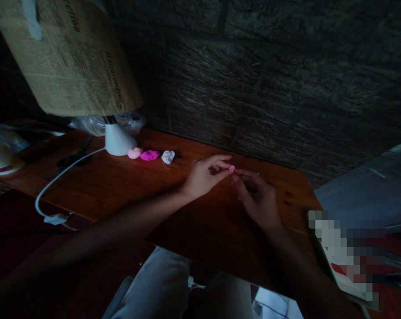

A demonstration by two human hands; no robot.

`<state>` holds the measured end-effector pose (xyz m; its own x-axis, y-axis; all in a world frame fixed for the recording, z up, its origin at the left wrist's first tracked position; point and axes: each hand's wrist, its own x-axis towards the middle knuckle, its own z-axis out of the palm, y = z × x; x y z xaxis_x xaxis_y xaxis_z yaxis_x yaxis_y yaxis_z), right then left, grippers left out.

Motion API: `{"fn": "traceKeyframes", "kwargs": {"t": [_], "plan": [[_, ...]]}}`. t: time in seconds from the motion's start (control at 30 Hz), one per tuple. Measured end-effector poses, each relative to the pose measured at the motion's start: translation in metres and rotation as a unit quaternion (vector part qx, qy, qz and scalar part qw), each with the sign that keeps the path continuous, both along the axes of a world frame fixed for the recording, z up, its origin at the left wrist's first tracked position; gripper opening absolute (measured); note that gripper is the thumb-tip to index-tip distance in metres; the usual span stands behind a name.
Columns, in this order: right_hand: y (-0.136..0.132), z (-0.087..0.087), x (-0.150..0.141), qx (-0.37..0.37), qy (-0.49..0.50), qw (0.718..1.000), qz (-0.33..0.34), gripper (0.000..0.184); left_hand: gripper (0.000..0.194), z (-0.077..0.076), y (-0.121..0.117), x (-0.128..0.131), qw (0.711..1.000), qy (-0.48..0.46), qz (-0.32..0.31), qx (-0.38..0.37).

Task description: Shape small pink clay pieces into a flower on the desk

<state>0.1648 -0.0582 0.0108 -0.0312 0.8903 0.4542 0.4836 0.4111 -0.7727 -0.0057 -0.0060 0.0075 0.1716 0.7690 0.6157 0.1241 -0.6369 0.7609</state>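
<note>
Pinching a small pink piece (231,168) between thumb and fingertip, the left hand (203,177) lies toward its nine o'clock, over a wooden table (120,181). The right hand (258,197), at four o'clock, has fingertips just beside it; whether these also grip cannot be told. Farther out at nine: a pale pink lump (134,153), a magenta lump (149,155), a white lump (168,157).

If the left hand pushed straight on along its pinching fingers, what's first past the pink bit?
Probably the right hand, index finger first: it sits just beyond the pink bit at the left hand's fingertips. Depth is unclear.
</note>
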Motion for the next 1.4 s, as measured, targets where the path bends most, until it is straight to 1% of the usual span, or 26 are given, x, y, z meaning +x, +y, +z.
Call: {"fn": "traceKeyframes", "kwargs": {"t": [0.13, 0.3, 0.5, 0.57, 0.7, 0.77, 0.93, 1.0, 1.07, 1.13, 1.2, 1.3, 1.4], "plan": [[0.001, -0.001, -0.002, -0.011, 0.041, 0.999, -0.013, 0.029, 0.032, -0.001, -0.004, 0.000, 0.999, 0.031, 0.002, 0.034], [0.003, 0.002, -0.005, -0.050, 0.107, 0.993, -0.001, 0.031, 0.034, -0.002, -0.005, 0.001, 0.997, 0.044, -0.004, 0.070], [0.006, 0.007, -0.003, -0.084, 0.165, 0.982, 0.028, 0.027, 0.039, -0.001, -0.004, 0.001, 0.997, 0.040, -0.025, 0.067], [0.007, 0.007, -0.001, -0.108, 0.189, 0.975, 0.039, 0.025, 0.035, 0.001, -0.004, 0.001, 0.998, 0.039, -0.022, 0.051], [0.008, 0.007, 0.000, -0.136, 0.223, 0.964, 0.058, 0.021, 0.017, 0.004, -0.006, 0.001, 0.998, 0.048, -0.039, 0.020], [0.008, 0.008, -0.001, -0.139, 0.228, 0.961, 0.065, 0.022, 0.014, 0.005, -0.007, 0.000, 0.997, 0.049, -0.052, 0.021], [0.006, 0.011, -0.002, -0.150, 0.239, 0.957, 0.070, 0.027, 0.014, 0.005, -0.007, 0.000, 0.998, 0.041, -0.046, 0.033], [0.006, 0.011, -0.002, -0.154, 0.246, 0.955, 0.068, 0.027, 0.014, 0.003, -0.005, 0.001, 0.998, 0.021, -0.063, 0.020], [0.006, 0.011, -0.001, -0.154, 0.251, 0.953, 0.068, 0.024, 0.015, 0.001, -0.002, 0.003, 0.994, -0.020, -0.102, -0.016], [0.007, 0.010, 0.000, -0.152, 0.256, 0.952, 0.073, 0.022, 0.017, -0.001, 0.001, 0.005, 0.983, -0.072, -0.154, -0.068], [0.007, 0.010, 0.000, -0.153, 0.259, 0.951, 0.076, 0.020, 0.019, -0.003, 0.002, 0.007, 0.968, -0.110, -0.192, -0.117], [0.008, 0.010, 0.001, -0.156, 0.270, 0.947, 0.076, 0.017, 0.019, -0.003, 0.002, 0.009, 0.959, -0.130, -0.200, -0.152], [0.008, 0.010, 0.000, -0.160, 0.285, 0.942, 0.077, 0.016, 0.017, -0.003, 0.002, 0.009, 0.961, -0.138, -0.188, -0.147]]}}
